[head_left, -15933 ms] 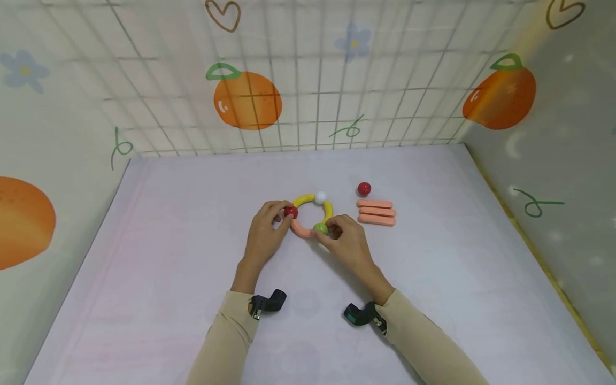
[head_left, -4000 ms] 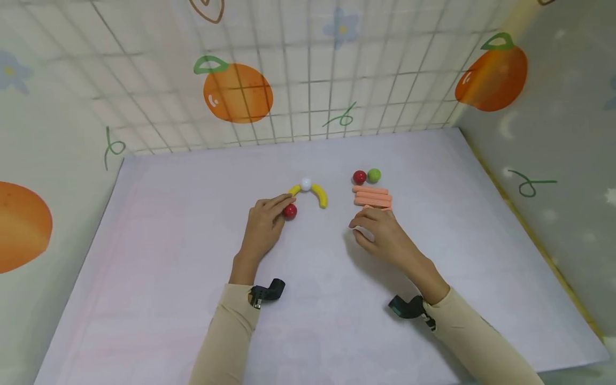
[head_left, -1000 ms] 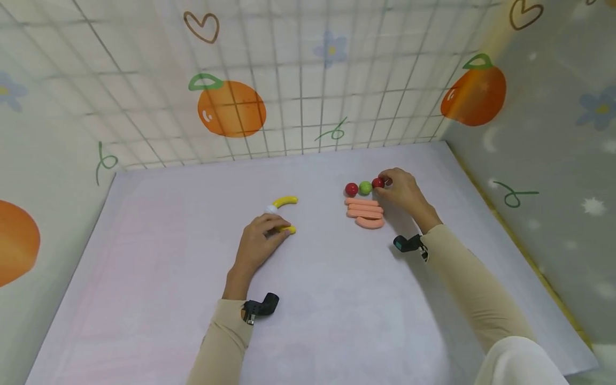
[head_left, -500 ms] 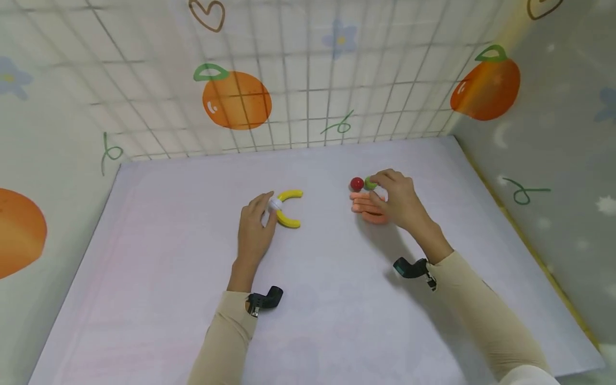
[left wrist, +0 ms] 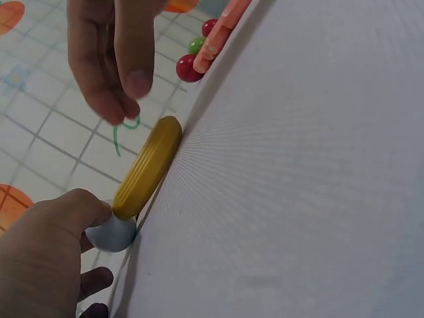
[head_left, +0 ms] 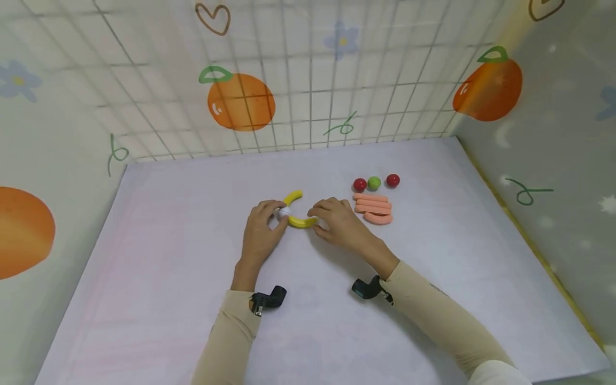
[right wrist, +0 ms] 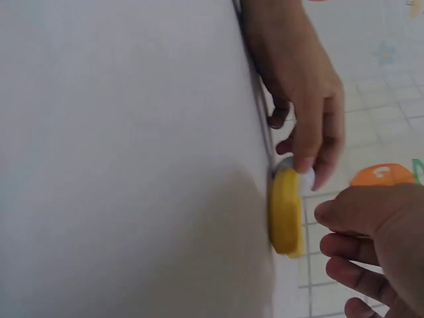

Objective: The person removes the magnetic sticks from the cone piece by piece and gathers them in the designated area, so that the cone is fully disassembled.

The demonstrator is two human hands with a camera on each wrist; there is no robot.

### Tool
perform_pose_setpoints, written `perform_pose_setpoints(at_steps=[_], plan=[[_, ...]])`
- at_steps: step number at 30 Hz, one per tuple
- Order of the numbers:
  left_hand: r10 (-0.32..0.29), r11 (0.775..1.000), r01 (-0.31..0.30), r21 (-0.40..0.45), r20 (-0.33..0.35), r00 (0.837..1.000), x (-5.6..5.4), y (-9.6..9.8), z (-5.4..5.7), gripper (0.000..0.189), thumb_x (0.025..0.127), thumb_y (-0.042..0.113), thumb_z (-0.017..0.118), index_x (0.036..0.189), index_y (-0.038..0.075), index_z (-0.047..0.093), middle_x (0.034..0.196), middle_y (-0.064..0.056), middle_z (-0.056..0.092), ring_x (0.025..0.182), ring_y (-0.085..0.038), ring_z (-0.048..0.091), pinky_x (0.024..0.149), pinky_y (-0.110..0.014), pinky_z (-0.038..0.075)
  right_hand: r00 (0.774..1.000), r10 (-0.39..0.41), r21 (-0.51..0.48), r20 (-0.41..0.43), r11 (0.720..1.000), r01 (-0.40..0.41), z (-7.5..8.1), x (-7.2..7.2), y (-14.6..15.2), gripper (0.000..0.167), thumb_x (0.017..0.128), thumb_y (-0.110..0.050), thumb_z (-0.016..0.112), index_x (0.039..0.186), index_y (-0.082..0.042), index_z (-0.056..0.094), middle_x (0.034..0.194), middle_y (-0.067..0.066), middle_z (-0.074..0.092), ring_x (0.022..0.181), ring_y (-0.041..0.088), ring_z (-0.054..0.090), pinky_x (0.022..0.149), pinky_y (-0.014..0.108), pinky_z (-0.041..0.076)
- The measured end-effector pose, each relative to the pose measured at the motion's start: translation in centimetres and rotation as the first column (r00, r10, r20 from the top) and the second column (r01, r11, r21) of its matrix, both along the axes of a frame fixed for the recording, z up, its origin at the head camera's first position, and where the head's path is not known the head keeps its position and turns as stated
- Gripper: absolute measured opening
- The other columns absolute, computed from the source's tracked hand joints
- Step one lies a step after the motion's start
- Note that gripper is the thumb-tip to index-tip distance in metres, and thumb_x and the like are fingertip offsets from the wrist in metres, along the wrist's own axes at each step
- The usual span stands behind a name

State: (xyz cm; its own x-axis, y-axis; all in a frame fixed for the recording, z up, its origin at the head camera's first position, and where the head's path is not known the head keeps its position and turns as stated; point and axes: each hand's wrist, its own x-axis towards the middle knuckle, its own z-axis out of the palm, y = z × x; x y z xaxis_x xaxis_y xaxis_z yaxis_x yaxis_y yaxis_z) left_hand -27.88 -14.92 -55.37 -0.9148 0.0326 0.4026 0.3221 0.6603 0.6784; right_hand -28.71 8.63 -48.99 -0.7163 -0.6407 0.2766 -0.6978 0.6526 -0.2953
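Observation:
My left hand (head_left: 260, 227) pinches a white ball (head_left: 284, 213) between thumb and fingers. Two curved yellow sticks meet at that ball: the far one (head_left: 293, 197) points up and right, the near one (head_left: 301, 222) runs right along the table. At the free end of the near stick is my right hand (head_left: 344, 227), thumb and fingers spread around the tip. In the left wrist view the ridged yellow stick (left wrist: 149, 167) touches the ball, and the right hand's fingers hang apart from it. The right wrist view also has the right thumb apart from the yellow stick (right wrist: 285, 215).
Right of the hands, a red ball (head_left: 360, 185), a green ball (head_left: 374, 183) and another red ball (head_left: 393, 180) lie in a row. In front of them are straight pink sticks (head_left: 372, 203) and one curved pink stick (head_left: 377, 218). A patterned curtain (head_left: 308, 96) rises behind the table.
The earlier ring is apart: its green ball, red ball and curved pink stick now lie at the right. My right hand has just moved left to the yellow stick; the yellow pair has turned slightly.

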Motion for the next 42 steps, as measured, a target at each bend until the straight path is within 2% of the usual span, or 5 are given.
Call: perform_pose_setpoints(at_steps=[9,19,27,32,42], plan=[[0.0,1.0,0.0,-0.007,-0.004,1.0,0.1,0.0,0.0,0.029,0.093,0.029,0.072,0.12,0.02,0.069,0.124,0.005,0.062,0.092,-0.016,0.056,0.082,-0.037,0.043,0.999,0.025,0.077,-0.035,0.997,-0.022,-0.8,-0.6,-2.3,0.023,0.085,-0.014,0.08,0.107,-0.012,0.075,0.105,0.0,0.068,0.105,0.021,0.057,0.087,0.041,0.039],[-0.007,1.0,0.007,0.011,0.02,1.0,0.1,0.5,0.2,0.03,0.092,0.028,0.074,0.121,0.02,0.07,0.126,0.006,0.062,0.091,-0.015,0.056,0.08,-0.037,0.042,0.992,0.021,0.142,-0.121,0.99,-0.003,-1.0,-0.6,-1.7,0.018,0.08,-0.021,0.078,0.097,-0.014,0.075,0.095,-0.001,0.066,0.094,0.02,0.057,0.087,0.039,0.037],[0.003,0.999,-0.004,0.031,0.029,1.0,0.4,0.3,0.6,0.03,0.091,0.022,0.075,0.12,0.018,0.071,0.125,0.006,0.062,0.09,-0.017,0.055,0.079,-0.037,0.041,0.995,-0.016,0.033,-0.094,0.999,0.02,1.5,1.2,2.2,0.015,0.082,-0.019,0.076,0.096,-0.014,0.075,0.095,-0.003,0.067,0.096,0.019,0.056,0.087,0.041,0.037],[0.004,0.999,-0.006,0.042,0.041,0.999,0.4,0.1,0.7,0.03,0.091,0.021,0.075,0.121,0.018,0.07,0.125,0.006,0.061,0.091,-0.017,0.056,0.078,-0.036,0.042,0.992,-0.042,-0.008,-0.122,0.999,0.041,2.3,2.1,5.3,0.014,0.08,-0.014,0.078,0.093,-0.014,0.075,0.094,-0.004,0.068,0.104,0.021,0.058,0.093,0.046,0.036],[0.001,0.999,-0.002,0.037,0.028,1.0,0.3,0.1,0.3,0.031,0.091,0.021,0.075,0.122,0.019,0.07,0.125,0.005,0.062,0.09,-0.017,0.056,0.076,-0.035,0.045,0.979,-0.112,-0.008,-0.173,0.994,0.112,1.2,3.2,10.2,0.017,0.076,-0.01,0.082,0.091,-0.011,0.074,0.095,0.0,0.07,0.094,0.025,0.06,0.085,0.049,0.039]])
